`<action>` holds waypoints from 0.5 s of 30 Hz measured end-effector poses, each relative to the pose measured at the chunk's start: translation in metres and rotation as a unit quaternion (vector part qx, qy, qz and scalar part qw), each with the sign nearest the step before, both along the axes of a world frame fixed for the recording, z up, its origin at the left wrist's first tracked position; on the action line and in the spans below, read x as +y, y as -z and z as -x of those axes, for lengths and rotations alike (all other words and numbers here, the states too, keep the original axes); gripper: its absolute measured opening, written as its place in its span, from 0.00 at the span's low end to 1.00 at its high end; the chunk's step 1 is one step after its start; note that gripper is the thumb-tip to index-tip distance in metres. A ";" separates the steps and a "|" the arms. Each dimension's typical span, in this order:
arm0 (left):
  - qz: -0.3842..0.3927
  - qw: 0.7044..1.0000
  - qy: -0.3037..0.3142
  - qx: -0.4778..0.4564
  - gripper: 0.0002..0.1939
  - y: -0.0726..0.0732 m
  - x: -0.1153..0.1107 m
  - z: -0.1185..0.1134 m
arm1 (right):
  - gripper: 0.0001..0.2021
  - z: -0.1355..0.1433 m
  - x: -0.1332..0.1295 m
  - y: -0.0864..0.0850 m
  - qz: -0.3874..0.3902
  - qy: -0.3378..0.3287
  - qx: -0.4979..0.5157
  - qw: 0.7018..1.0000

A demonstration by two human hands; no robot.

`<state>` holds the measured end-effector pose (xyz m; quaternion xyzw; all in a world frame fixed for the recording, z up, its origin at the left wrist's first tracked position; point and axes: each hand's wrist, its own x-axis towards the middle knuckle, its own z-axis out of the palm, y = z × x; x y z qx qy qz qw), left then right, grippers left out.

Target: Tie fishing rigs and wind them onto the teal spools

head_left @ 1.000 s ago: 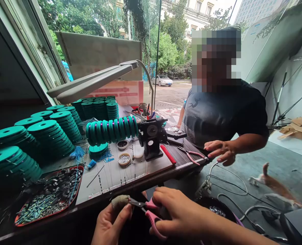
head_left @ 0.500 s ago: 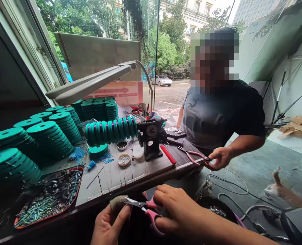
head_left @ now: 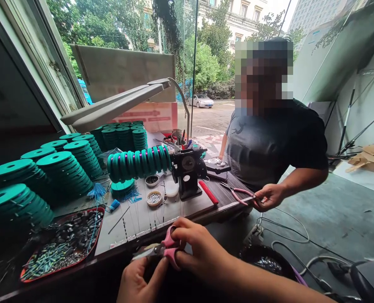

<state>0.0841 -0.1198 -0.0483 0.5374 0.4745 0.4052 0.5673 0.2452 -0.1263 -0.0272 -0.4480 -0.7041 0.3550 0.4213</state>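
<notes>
Pink-handled scissors (head_left: 170,251) are in my right hand (head_left: 202,252), with its fingers through the loops. Their blades point left, over the fingers of my left hand (head_left: 138,280). The left thumb and fingers are closed together just below the pivot. A beige, cloth-like piece (head_left: 151,245) shows by the left index finger behind the blades. It is mostly covered, so I cannot tell whether it is worn or held. Both hands are in front of the table edge, below the thin lines with small black beads on the tabletop (head_left: 111,240).
A red-rimmed tray (head_left: 25,275) of small parts is at left, before stacked green spools (head_left: 12,166). A black winding device (head_left: 188,170) carries more spools. Pink pliers (head_left: 237,194) lie near another person's hand (head_left: 271,197). A lamp (head_left: 117,105) hangs above.
My right hand has moved left and slightly up with the scissors. The blades now cover more of the beige piece and look closer together. The other person's hand has shifted slightly.
</notes>
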 end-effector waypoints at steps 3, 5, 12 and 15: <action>0.008 1.000 -0.013 0.013 0.12 0.001 0.001 0.000 | 0.05 -0.001 0.000 0.002 -0.008 0.012 -0.050 0.999; 0.014 1.000 -0.006 0.002 0.12 0.001 0.002 -0.001 | 0.05 0.000 0.001 0.002 -0.006 0.013 -0.049 0.999; 0.051 0.997 0.023 -0.056 0.14 0.002 0.004 -0.003 | 0.06 0.008 0.003 0.009 0.013 0.015 0.090 0.996; 0.079 0.993 0.017 -0.083 0.15 0.004 0.004 -0.002 | 0.06 0.011 0.002 0.013 0.021 0.026 0.130 0.991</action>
